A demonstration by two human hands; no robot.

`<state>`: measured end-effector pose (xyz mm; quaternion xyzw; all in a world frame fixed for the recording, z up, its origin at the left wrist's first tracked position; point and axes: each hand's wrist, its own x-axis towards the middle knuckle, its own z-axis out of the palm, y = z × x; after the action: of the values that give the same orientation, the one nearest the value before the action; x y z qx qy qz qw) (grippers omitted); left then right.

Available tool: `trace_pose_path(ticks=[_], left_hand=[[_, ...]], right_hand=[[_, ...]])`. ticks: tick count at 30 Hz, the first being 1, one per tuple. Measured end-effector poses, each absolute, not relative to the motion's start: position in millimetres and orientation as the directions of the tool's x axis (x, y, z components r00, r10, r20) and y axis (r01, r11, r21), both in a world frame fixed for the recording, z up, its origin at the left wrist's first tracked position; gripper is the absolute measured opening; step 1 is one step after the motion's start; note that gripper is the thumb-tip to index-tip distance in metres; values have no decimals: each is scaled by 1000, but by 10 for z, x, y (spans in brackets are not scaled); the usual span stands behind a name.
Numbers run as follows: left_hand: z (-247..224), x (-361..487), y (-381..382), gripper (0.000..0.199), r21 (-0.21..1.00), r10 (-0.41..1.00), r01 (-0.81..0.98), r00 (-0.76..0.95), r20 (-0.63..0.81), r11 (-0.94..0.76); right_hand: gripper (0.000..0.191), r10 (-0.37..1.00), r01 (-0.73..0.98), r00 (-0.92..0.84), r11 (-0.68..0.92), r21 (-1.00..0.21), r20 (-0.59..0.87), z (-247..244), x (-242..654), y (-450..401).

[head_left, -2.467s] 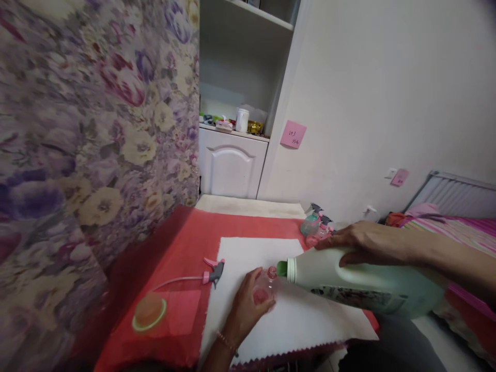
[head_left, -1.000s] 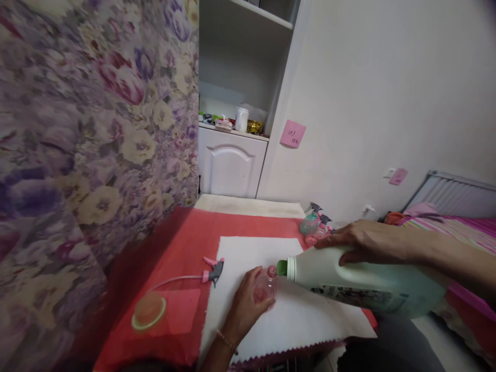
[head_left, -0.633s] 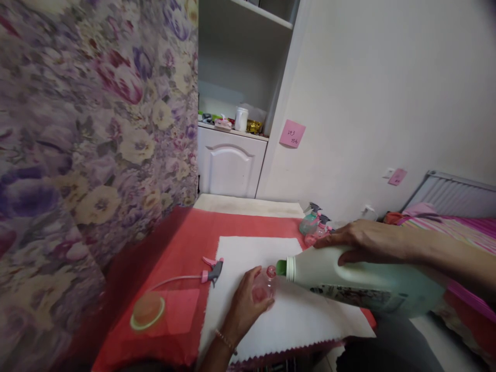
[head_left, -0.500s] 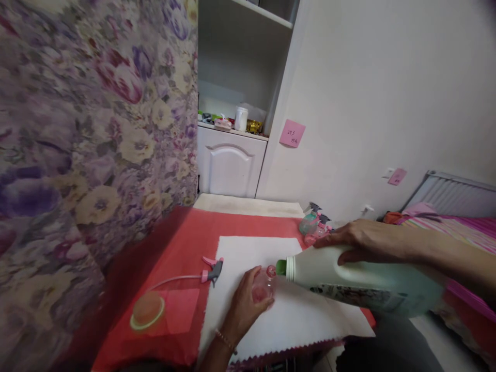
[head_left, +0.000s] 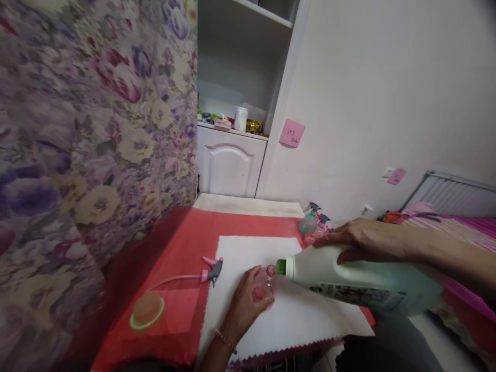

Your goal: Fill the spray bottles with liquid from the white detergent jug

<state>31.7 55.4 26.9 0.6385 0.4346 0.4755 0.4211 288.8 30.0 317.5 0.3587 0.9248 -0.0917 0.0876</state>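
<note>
My left hand is wrapped round a small clear pink spray bottle without its top, held over the white cloth. My right hand grips a large pale green jug from above. The jug lies tilted nearly on its side, its green spout right beside the small bottle's mouth. Whether liquid is flowing I cannot make out. Left of my left hand, a grey and pink spray trigger with a long thin tube rests at the cloth's edge. Near the tube's end is a round cap with a pale green rim.
A white cloth lies on a red table cover. Several spray bottles stand at the table's back right corner. Behind are a white cabinet and a wall; a floral curtain hangs left, a bed is right.
</note>
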Motion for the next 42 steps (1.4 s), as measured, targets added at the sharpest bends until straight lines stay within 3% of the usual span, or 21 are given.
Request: trace_pose_path(ticks=[32,38,42], left_hand=[[238,313,556,71,951,951,151,192,241,-271],[253,317,549,71,958,955,127,185,230,-256],[255,317,548,72,959,956,131,186,226,-252]], right_hand=[[51,661,695,-710,714,-88,-243,3158,2915,338],[51,645,677,-732,725,-128,-219,3179,2887,327],[50,677,715,-689,694,-88,-259,3192,2866,308]])
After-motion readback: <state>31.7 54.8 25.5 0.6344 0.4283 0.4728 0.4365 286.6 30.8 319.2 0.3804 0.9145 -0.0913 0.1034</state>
